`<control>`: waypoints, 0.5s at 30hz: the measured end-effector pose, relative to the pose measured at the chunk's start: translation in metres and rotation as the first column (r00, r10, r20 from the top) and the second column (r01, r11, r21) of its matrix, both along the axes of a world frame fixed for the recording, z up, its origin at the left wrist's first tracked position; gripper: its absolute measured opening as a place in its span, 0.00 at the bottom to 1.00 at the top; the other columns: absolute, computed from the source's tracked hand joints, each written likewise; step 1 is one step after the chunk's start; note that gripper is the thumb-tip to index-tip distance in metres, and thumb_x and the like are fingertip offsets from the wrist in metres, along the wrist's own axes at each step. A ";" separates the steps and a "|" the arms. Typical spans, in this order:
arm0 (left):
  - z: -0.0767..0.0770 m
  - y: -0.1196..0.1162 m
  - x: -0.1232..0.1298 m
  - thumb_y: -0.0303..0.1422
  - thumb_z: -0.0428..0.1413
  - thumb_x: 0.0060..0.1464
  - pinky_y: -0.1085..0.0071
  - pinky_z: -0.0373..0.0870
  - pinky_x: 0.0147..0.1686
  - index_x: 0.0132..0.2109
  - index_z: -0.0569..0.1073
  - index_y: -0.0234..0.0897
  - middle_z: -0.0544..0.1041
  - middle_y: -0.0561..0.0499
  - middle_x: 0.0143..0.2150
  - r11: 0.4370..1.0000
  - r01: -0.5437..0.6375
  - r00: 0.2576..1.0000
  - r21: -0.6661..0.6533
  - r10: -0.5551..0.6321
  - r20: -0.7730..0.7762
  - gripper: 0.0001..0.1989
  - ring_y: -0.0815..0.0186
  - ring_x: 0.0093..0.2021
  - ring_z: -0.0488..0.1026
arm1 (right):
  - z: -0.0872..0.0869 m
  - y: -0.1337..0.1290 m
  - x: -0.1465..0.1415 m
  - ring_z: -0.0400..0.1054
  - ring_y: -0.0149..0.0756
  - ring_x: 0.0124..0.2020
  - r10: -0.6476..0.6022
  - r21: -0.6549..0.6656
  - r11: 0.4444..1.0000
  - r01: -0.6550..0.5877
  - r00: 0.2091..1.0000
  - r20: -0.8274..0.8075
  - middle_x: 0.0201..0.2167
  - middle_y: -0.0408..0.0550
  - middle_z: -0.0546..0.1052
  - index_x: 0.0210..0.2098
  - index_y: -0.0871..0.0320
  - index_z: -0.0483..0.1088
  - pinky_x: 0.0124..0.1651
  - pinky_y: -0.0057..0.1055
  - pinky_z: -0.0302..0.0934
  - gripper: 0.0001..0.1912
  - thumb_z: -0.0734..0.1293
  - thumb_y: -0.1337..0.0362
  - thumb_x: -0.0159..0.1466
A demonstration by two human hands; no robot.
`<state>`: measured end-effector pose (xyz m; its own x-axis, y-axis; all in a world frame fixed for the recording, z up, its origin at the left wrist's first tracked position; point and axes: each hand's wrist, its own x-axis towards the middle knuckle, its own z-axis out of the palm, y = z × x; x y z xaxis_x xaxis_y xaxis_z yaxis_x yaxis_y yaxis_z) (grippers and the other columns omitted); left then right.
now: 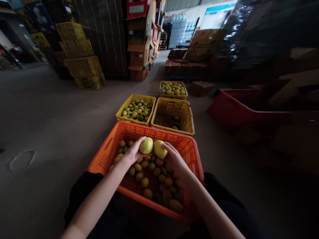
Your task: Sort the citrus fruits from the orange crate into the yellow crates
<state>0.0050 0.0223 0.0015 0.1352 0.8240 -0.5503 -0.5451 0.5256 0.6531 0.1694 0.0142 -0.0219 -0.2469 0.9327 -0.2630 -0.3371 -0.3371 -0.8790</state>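
My left hand [133,152] is closed around a yellow lemon [146,145] with a slight green tint. Close beside it, my right hand [173,156] grips a second yellow lemon [160,149]. Both fruits are held up over an orange plastic crate [101,149] that stands between my legs. Inside the crate lie several loose lemons [145,182], yellow to greenish, with part of the slotted floor showing among them. My forearms cover some of the fruit at the left and right.
Beyond the orange crate stand a yellow crate of green and yellow lemons [134,114], a yellow crate with few fruits [171,127], and a farther full one [173,96]. A red bin [224,108] is at right; stacked yellow crates [83,66] and cardboard boxes [139,58] stand behind.
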 end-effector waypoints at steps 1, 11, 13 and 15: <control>0.001 0.000 0.001 0.34 0.55 0.52 0.66 0.76 0.31 0.40 0.72 0.32 0.76 0.45 0.36 1.000 -0.006 1.000 0.001 0.006 0.021 0.11 0.63 0.34 0.74 | -0.001 0.000 -0.002 0.70 0.32 0.29 0.004 0.005 1.000 -0.004 1.000 -0.016 0.32 0.41 0.76 0.39 0.55 0.69 0.27 0.24 0.63 0.15 0.69 0.55 0.54; -0.010 -0.001 0.005 0.33 0.50 0.53 0.69 0.74 0.28 0.37 0.72 0.31 0.77 0.45 0.30 0.993 -0.047 0.954 -0.110 0.077 0.290 0.10 0.63 0.30 0.76 | -0.003 0.007 -0.004 0.70 0.34 0.24 -0.133 -0.259 0.962 0.090 0.979 -0.154 0.22 0.45 0.74 0.29 0.58 0.68 0.22 0.27 0.63 0.15 0.65 0.51 0.56; -0.011 -0.001 0.006 0.31 0.48 0.54 0.68 0.74 0.30 0.37 0.72 0.30 0.77 0.45 0.30 0.988 -0.068 0.942 -0.138 0.109 0.317 0.10 0.62 0.31 0.76 | 0.000 0.009 -0.003 0.71 0.37 0.26 -0.170 -0.263 0.957 0.125 0.973 -0.158 0.23 0.46 0.75 0.31 0.57 0.68 0.24 0.31 0.65 0.14 0.64 0.51 0.58; -0.010 -0.002 0.006 0.34 0.49 0.55 0.66 0.74 0.30 0.36 0.72 0.32 0.77 0.45 0.30 0.985 -0.072 0.930 -0.158 0.124 0.346 0.11 0.61 0.32 0.76 | 0.001 0.010 -0.003 0.72 0.37 0.26 -0.230 -0.296 0.939 0.175 0.960 -0.159 0.24 0.46 0.76 0.31 0.57 0.68 0.25 0.32 0.66 0.13 0.63 0.53 0.58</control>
